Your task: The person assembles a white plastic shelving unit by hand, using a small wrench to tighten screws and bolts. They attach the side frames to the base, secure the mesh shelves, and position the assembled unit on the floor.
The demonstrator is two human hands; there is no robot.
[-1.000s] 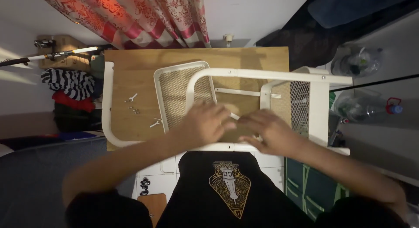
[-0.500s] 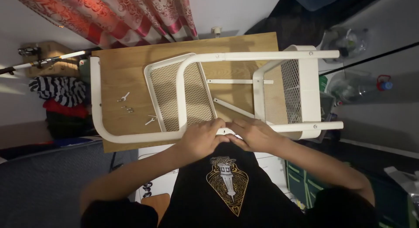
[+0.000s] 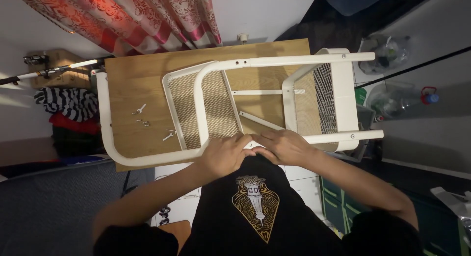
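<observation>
A white metal cart frame (image 3: pixel 255 64) with mesh trays lies on its side across a wooden tabletop (image 3: pixel 132 89). One mesh tray (image 3: pixel 213 109) sits left of middle, another (image 3: pixel 319 101) at the right end. My left hand (image 3: pixel 226 153) and my right hand (image 3: pixel 282 147) rest side by side on the frame's near tube, at the table's front edge, fingers curled over it where a thin white cross rod (image 3: pixel 260 121) meets it. What lies under the fingertips is hidden.
Small screws (image 3: pixel 142 121) and a hex key (image 3: pixel 169 136) lie on the wood to the left. A loose curved white tube (image 3: pixel 105 133) hugs the table's left edge. Red patterned curtain (image 3: pixel 147 15) behind. Striped clothes (image 3: pixel 66 101) at left, plastic bottles (image 3: pixel 392 101) at right.
The view has tilted up and the frame now shows fully, stretched out to the right. Both hands stay together on the near tube, shifted slightly toward me.
</observation>
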